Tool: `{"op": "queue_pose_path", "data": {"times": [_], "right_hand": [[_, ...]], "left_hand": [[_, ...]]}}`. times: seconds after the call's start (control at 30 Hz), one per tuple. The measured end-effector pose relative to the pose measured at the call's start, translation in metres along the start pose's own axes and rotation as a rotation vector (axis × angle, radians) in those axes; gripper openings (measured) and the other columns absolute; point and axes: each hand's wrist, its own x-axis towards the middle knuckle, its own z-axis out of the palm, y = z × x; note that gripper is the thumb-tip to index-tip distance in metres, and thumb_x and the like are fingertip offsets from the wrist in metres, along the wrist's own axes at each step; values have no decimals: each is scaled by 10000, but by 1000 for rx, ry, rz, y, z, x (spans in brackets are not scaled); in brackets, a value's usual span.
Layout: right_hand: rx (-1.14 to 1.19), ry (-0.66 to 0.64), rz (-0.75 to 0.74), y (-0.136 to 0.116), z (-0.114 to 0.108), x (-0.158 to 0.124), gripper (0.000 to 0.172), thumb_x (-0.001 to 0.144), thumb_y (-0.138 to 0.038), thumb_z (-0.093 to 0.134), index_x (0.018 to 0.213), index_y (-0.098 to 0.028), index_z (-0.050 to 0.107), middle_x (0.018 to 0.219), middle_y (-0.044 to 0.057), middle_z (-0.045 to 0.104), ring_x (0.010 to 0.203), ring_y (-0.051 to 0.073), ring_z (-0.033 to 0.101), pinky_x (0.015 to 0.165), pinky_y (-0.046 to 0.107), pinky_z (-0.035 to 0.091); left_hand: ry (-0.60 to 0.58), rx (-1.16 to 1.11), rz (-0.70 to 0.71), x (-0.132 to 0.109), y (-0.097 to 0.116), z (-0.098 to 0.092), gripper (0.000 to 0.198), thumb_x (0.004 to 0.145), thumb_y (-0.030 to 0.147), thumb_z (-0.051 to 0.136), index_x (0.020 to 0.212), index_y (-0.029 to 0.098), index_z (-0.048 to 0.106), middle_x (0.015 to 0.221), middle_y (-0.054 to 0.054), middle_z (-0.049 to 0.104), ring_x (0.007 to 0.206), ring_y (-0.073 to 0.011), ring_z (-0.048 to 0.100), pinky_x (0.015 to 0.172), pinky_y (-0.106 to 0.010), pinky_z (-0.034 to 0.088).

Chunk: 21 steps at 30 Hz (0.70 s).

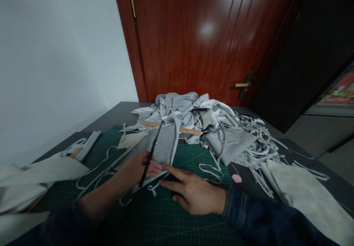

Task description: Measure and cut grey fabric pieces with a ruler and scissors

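Above the green mat (190,153), left hand (138,166) clutches black scissors (153,148), right hand (196,192) splays unclenched—so loosely, grey cloth (165,142) could slip!

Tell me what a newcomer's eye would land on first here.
Probably the glossy red-brown wooden door filling the upper middle, then the tangled heap of grey and white fabric scraps on the dark table before it. Nearer, just left of centre, the left hand holds long black scissors over flat grey cloth, with the right hand beside it.
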Motion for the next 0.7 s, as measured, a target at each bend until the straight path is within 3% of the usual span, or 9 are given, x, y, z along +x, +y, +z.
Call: {"op": "queue_pose_path", "data": {"times": [0.1, 0.2, 0.37, 0.57, 0.7], "right_hand": [[80, 90, 13, 3, -3, 2, 542, 968, -153, 614, 1508, -144, 579, 1656, 169, 449, 1475, 271, 524, 1204, 367, 471], [30, 227, 65, 20, -10, 12, 443, 1017, -114, 494, 1438, -141, 631, 1493, 147, 625, 1384, 224, 604, 1192, 378, 490], [-186, 84, 0, 48, -9, 28, 531, 1016, -146, 574, 1543, -101, 523, 1615, 188, 511, 1532, 285, 446, 1308, 515, 310], [-308, 90, -53, 49, -11, -1, 402, 1055, -160, 516, 1433, -75, 623, 1481, 196, 634, 1483, 288, 508, 1310, 514, 319], [-327, 81, -69, 43, -15, -9, 413, 1062, -140, 467, 1445, -50, 593, 1503, 215, 602, 1497, 295, 486, 1295, 481, 360]], "left_hand": [[8, -62, 24, 20, -13, 6, 413, 611, 398, 828, 923, 215, 629, 958, -114, 827, 919, -315, 796, 804, -385, 650], [17, -100, 8, 21, -19, 7, 371, 654, 395, 799, 914, 201, 619, 929, -119, 819, 922, -309, 795, 833, -395, 647], [37, -101, -20, 10, -12, 8, 274, 717, 338, 764, 900, 190, 623, 902, -102, 814, 937, -305, 790, 854, -379, 641], [40, -104, -48, 14, -14, 10, 332, 663, 308, 812, 895, 199, 602, 961, -139, 814, 964, -325, 794, 869, -377, 643], [28, -110, -62, 17, -15, 7, 331, 698, 337, 789, 932, 166, 629, 981, -147, 807, 966, -341, 788, 868, -389, 641]]}}
